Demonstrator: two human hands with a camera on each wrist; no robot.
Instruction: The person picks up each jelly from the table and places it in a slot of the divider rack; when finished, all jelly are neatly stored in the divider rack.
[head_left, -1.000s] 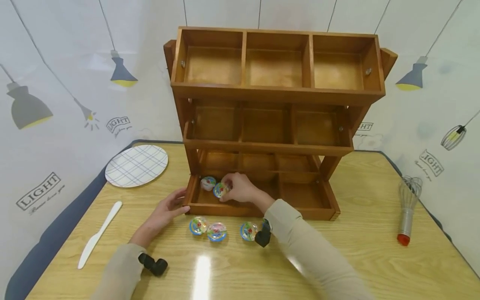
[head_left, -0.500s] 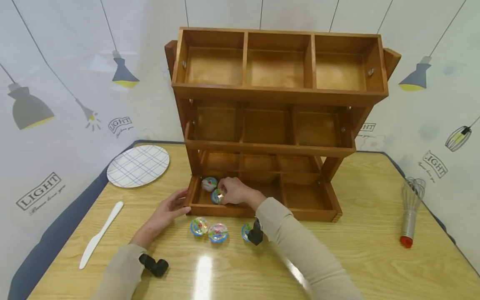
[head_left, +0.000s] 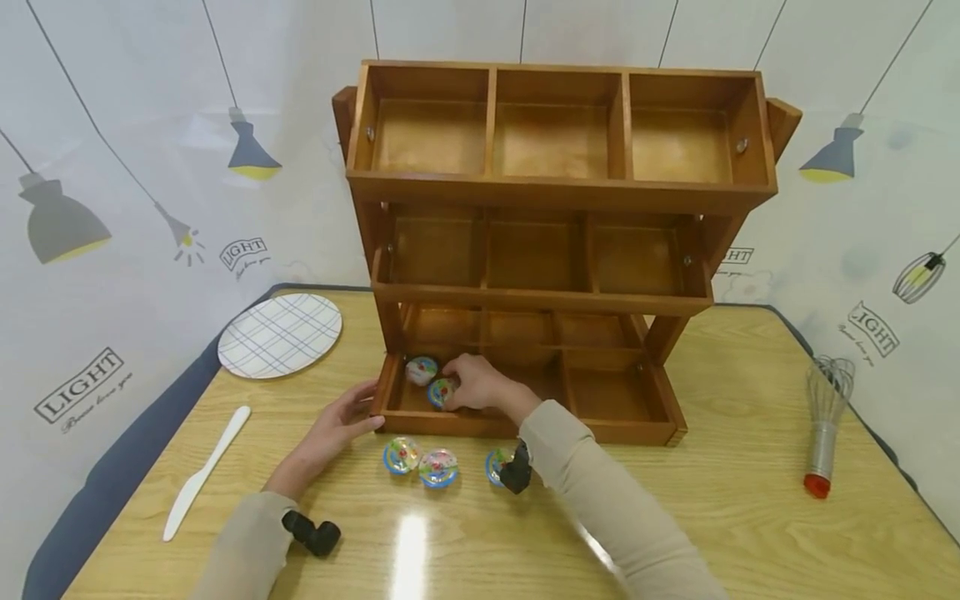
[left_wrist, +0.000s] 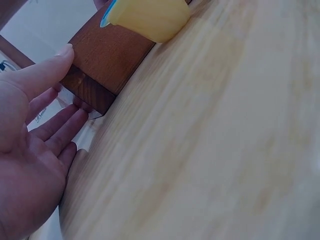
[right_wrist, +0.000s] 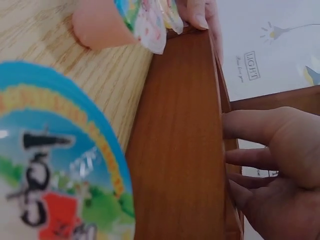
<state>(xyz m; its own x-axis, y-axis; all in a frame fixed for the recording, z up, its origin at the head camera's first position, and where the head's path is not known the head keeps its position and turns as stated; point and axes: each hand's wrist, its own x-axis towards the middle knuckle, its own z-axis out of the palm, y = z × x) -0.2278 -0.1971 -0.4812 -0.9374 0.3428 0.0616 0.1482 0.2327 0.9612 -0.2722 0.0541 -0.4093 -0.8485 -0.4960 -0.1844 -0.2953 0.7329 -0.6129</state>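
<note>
In the head view, my right hand (head_left: 483, 385) reaches into the bottom-left compartment of a brown wooden shelf rack (head_left: 540, 296), its fingers at a small jelly cup (head_left: 440, 393) with a printed lid. A second jelly cup (head_left: 422, 371) sits behind it to the left. The shelf front hides my right fingertips in the right wrist view. My left hand (head_left: 330, 433) rests against the bottom tier's left front corner; in the left wrist view its thumb (left_wrist: 52, 70) touches the front and its fingers lie along the end, fairly straight.
Before the rack lie jelly cups (head_left: 401, 456), (head_left: 438, 469) and a jelly cup (head_left: 495, 467) partly behind my right wrist camera (head_left: 517, 468). A checked plate (head_left: 281, 335) and white knife (head_left: 206, 473) lie left; a whisk (head_left: 825, 429) lies right.
The jelly cup at my right hand has gone slightly lower and nearer the compartment's front, the hand moving with it. My left hand has stayed at the corner.
</note>
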